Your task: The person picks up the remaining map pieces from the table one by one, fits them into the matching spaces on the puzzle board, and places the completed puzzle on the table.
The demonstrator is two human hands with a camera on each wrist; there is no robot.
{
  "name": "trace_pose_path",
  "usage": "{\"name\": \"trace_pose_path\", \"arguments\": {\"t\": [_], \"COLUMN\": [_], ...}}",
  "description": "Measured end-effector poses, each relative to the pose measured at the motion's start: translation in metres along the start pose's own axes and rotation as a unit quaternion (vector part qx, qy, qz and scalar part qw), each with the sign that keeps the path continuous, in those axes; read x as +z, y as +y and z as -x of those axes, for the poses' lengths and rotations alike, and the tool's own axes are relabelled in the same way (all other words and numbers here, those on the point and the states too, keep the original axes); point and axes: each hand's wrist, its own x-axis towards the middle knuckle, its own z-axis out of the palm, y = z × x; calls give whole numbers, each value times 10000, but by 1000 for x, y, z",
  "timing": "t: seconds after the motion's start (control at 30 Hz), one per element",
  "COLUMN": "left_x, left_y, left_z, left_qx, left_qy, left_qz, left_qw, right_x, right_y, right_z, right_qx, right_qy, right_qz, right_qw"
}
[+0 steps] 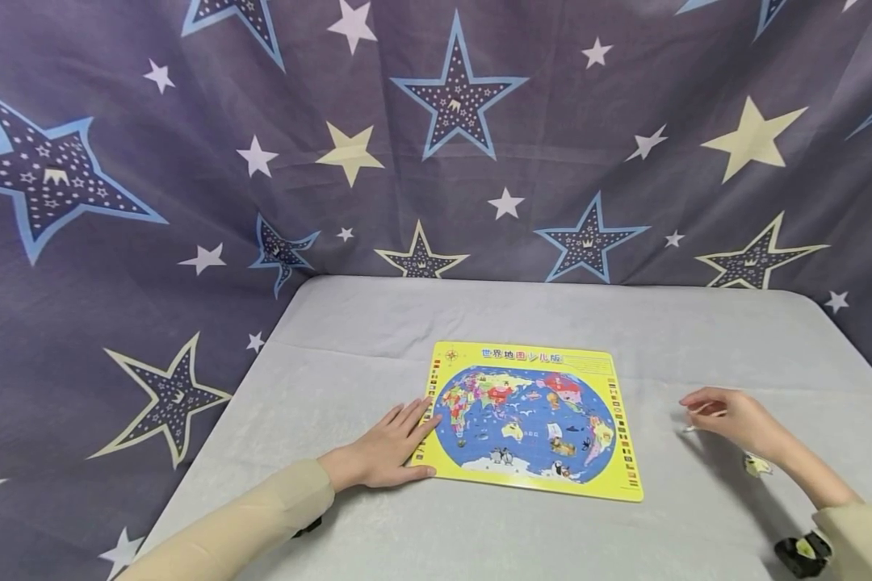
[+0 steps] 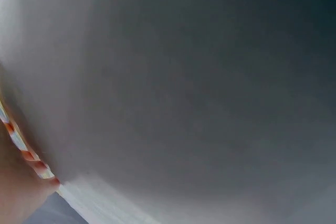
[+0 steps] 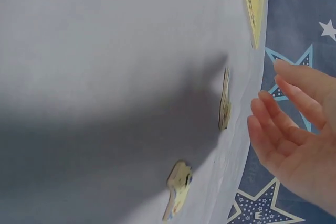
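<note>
A yellow world-map puzzle board (image 1: 530, 444) lies flat on the grey-covered table, its map showing coloured continents on blue. My left hand (image 1: 387, 448) rests at its left edge, fingers extended onto the border. The left wrist view catches only part of that hand (image 2: 21, 192). To the right of the board, my right hand (image 1: 734, 415) hovers above the table with loosely bent fingers. In the right wrist view, nothing shows between that hand's thumb and fingers (image 3: 270, 121). Two small flat puzzle pieces lie beneath it: a narrow one (image 3: 224, 103) and a cream one (image 3: 179, 179).
The grey cloth (image 1: 349, 323) covers the tabletop. Behind and to the left hangs a dark curtain (image 1: 480, 194) patterned with stars. A black wrist device (image 1: 802, 555) sits by the right sleeve.
</note>
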Motion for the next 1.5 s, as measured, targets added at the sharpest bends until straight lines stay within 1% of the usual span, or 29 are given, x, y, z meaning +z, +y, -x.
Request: {"name": "trace_pose_path", "arguments": {"t": [0.13, 0.33, 0.53, 0.77, 0.9, 1.03, 1.13, 1.23, 1.37, 1.5], "left_x": [0, 0, -1, 1, 1, 1, 1, 1, 1, 0], "left_y": [0, 0, -1, -1, -2, -2, -2, -2, -2, -1], "left_z": [-1, -1, -1, -2, -2, -2, -2, -2, -2, -2], "left_qx": [11, 30, 26, 25, 34, 33, 32, 32, 20, 18], "left_qy": [33, 32, 28, 20, 25, 23, 27, 32, 25, 23], "left_qz": [-20, -16, -5, -49, -36, -26, -28, -24, -12, -5], "left_qw": [10000, 10000, 10000, 10000, 10000, 10000, 10000, 10000, 10000, 10000], "right_x": [-2, -5, -5, -5, -2, 1, 1, 0, -2, -3], "right_y": [4, 7, 12, 17, 21, 25, 27, 27, 28, 31], "right_z": [2, 3, 5, 4, 4, 4, 3, 2, 0, -2], "right_qx": [12, 400, 334, 436, 256, 194, 262, 345, 591, 737], "right_qy": [-86, -192, -225, -462, -387, -336, -365, -468, -648, -768], "right_qz": [-52, 377, 378, 304, 220, 87, 89, 199, 249, 213], "right_qw": [9999, 9983, 9985, 9975, 9987, 9992, 9989, 9981, 9958, 9941]}}
